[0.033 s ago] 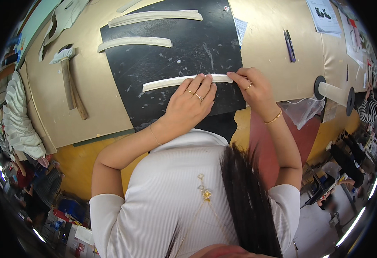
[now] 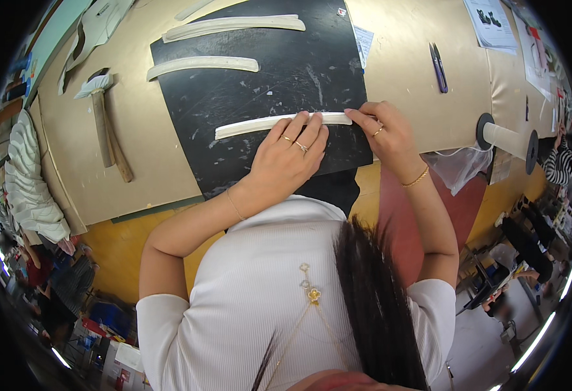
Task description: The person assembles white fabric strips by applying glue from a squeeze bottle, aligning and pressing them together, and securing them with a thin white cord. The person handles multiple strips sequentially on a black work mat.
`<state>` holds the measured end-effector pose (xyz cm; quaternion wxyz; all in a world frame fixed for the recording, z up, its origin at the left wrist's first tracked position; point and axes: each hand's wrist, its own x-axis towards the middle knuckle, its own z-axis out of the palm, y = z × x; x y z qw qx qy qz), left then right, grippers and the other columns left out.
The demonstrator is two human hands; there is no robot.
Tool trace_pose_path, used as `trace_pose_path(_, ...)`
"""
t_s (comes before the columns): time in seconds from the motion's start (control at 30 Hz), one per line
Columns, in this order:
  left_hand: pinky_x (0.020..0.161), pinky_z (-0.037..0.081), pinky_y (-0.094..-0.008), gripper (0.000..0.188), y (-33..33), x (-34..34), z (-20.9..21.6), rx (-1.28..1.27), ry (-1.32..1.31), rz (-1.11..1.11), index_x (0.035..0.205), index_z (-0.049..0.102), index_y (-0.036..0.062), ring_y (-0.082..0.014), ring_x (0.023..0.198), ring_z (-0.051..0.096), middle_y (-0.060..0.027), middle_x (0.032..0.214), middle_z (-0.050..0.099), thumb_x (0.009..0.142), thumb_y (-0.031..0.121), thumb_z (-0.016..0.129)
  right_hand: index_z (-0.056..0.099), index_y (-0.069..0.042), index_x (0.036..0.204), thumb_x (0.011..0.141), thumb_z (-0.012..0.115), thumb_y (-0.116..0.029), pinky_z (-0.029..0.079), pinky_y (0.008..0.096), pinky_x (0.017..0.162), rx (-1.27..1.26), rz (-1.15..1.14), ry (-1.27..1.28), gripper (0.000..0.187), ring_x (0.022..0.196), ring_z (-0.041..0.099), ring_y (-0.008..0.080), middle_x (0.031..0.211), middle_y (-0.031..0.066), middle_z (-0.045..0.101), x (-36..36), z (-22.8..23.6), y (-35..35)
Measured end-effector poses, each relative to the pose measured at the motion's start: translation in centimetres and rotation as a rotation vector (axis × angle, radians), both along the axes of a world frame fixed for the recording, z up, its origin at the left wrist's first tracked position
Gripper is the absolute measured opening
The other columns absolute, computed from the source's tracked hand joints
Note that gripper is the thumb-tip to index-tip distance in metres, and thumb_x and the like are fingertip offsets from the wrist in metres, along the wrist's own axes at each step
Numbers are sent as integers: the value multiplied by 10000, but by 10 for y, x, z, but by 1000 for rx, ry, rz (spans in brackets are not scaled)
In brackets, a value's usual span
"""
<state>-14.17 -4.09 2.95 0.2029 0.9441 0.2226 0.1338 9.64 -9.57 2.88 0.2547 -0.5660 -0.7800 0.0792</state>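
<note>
A slightly curved white strip [image 2: 243, 127] lies across a scuffed black mat [image 2: 234, 98] in front of me. Over its middle rests my left hand [image 2: 292, 146], fingers stretched out and fingertips at the strip's far edge; the thumb is hidden. My right hand [image 2: 387, 133] is closed at the right end of the same strip, thumb and index finger pinched together there. Farther off on the mat lie another curved white strip [image 2: 204, 64] and a longer bundle of such strips [image 2: 234, 27].
At the left are a hammer [image 2: 100, 120] with a cloth-wrapped head and a pile of white pieces [image 2: 31, 182]. Purple-handled thread snips [image 2: 438, 68] lie to the right, near printed sheets [image 2: 491, 26]. A spool of white cord [image 2: 506, 140] stands at the table's right edge, beside a plastic bag [image 2: 459, 166].
</note>
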Motion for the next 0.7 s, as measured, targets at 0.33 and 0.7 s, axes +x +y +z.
trace_pose_path(0.33, 1027, 432, -479, 501, 2, 5, -4, 109, 69, -45, 1242, 636, 110, -373, 1226, 518, -111, 1481, 500, 766, 185, 771, 732, -117, 1110, 777, 681, -54, 493, 326, 684, 58, 18, -102, 343, 788, 581, 181, 937, 16, 606, 10, -2, 2)
trace_pose_path(0.7, 998, 441, -472, 509, 0, 10, -2, 142, 79, -20, 1269, 628, 103, -352, 1213, 520, -103, 1429, 533, 789, 210, 760, 713, -105, 1181, 801, 666, -116, 470, 325, 687, 81, 54, -188, 384, 792, 571, 176, 928, 4, 611, 13, -6, -2)
